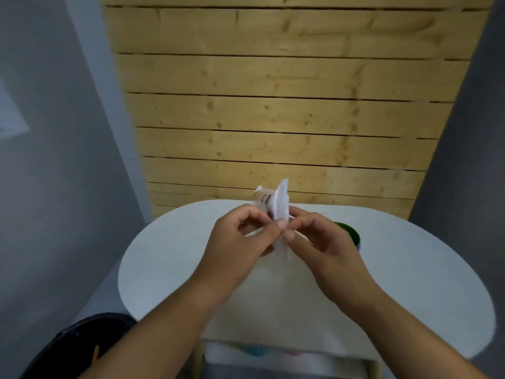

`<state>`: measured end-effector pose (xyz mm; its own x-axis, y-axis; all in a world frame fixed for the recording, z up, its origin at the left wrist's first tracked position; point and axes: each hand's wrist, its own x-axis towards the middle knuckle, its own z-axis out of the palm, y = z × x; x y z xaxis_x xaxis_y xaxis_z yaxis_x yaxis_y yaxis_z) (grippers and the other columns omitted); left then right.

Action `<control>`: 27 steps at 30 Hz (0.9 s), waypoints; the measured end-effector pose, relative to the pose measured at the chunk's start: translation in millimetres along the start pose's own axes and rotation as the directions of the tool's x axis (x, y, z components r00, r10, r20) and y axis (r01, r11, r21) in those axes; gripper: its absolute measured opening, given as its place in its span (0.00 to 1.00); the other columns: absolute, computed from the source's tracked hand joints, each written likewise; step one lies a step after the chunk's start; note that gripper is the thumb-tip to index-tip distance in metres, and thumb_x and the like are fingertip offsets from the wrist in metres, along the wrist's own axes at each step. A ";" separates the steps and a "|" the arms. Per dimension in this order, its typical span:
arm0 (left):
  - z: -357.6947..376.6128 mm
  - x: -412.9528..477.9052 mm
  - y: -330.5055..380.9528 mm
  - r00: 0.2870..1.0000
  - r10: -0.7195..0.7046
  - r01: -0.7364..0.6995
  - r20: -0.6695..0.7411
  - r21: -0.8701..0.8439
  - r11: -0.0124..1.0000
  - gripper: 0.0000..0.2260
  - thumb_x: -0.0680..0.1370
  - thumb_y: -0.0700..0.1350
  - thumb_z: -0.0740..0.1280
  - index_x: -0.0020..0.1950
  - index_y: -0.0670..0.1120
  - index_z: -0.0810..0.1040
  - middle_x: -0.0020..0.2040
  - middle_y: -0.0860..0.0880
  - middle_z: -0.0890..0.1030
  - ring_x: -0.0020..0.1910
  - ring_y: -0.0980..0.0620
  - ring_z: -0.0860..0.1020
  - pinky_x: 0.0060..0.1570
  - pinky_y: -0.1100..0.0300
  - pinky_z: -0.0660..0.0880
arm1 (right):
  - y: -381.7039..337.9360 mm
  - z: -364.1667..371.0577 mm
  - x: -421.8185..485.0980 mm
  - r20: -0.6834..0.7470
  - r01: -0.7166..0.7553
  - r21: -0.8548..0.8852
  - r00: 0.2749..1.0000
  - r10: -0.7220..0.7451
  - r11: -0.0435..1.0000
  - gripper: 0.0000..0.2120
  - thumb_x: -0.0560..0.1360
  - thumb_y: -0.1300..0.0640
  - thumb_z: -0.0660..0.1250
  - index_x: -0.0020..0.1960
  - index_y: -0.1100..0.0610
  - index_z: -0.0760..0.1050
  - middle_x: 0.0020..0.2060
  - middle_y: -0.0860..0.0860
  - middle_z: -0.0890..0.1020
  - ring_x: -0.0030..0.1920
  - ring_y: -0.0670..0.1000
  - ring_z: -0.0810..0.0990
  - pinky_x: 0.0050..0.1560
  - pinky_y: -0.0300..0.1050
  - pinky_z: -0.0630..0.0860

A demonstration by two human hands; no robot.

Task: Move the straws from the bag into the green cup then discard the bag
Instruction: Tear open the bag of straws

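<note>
Your left hand [240,242] and right hand [325,242] both pinch the bag [281,206], held upright just left of the green cup [348,232]. Tug too hard and the plastic could rip, scattering straws across the counter [410,269]. The cup's inside is hidden, and the bag's contents are blurred.

It seems a plain room of a home or studio, with a pale wooden plank wall [287,105], grey side walls [54,187], a white oval counter [410,269] and a black bin [68,348].
</note>
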<state>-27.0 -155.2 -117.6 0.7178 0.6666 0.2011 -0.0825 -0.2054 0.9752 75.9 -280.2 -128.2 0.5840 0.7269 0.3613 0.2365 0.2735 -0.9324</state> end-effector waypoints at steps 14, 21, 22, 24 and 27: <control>-16.9 -3.4 -9.1 0.994 -0.065 0.070 0.082 -0.063 0.996 0.05 0.77 0.45 0.75 0.47 0.44 0.85 0.45 0.52 0.88 0.47 0.54 0.87 0.43 0.57 0.85 | 5.2 5.4 3.7 -0.015 -0.074 -0.109 0.997 0.073 0.991 0.08 0.64 0.50 0.75 0.43 0.47 0.86 0.58 0.43 0.84 0.61 0.45 0.81 0.62 0.48 0.78; -14.7 -5.8 -13.1 0.998 -0.030 0.030 0.059 -0.006 1.000 0.02 0.77 0.44 0.74 0.48 0.48 0.86 0.46 0.55 0.88 0.48 0.57 0.86 0.42 0.60 0.84 | 4.6 6.8 3.3 -0.077 -0.163 -0.121 0.985 0.155 0.979 0.05 0.71 0.58 0.76 0.40 0.48 0.86 0.57 0.45 0.85 0.60 0.49 0.82 0.64 0.55 0.77; -13.6 -6.4 -14.3 0.999 -0.021 0.020 0.049 0.015 1.000 0.02 0.78 0.44 0.74 0.48 0.49 0.86 0.47 0.55 0.87 0.49 0.57 0.86 0.42 0.60 0.84 | 5.4 7.1 3.2 -0.087 -0.166 -0.152 0.984 0.154 0.974 0.06 0.72 0.59 0.75 0.38 0.49 0.86 0.57 0.45 0.84 0.60 0.48 0.81 0.63 0.54 0.77; -10.7 -7.9 -16.3 0.999 -0.003 0.001 0.032 0.072 0.997 0.03 0.78 0.45 0.73 0.49 0.50 0.86 0.50 0.54 0.87 0.52 0.54 0.85 0.44 0.58 0.85 | 4.9 9.5 1.8 -0.093 -0.152 -0.250 0.987 0.132 0.956 0.07 0.73 0.58 0.74 0.38 0.48 0.84 0.56 0.42 0.83 0.59 0.45 0.80 0.59 0.46 0.79; -7.7 -10.0 -16.7 0.999 0.021 -0.025 0.033 0.133 0.991 0.04 0.79 0.45 0.72 0.51 0.49 0.86 0.55 0.53 0.85 0.57 0.50 0.84 0.48 0.53 0.86 | 6.1 11.6 -0.3 -0.095 -0.131 -0.330 0.990 0.105 0.935 0.06 0.75 0.57 0.72 0.40 0.49 0.82 0.56 0.41 0.81 0.58 0.42 0.78 0.53 0.37 0.80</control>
<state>-38.1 -152.9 -135.2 0.7382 0.6383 0.2180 -0.0079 -0.3150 0.9490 68.2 -271.4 -134.2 0.6764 0.6887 0.2610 0.4012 -0.0473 -0.9148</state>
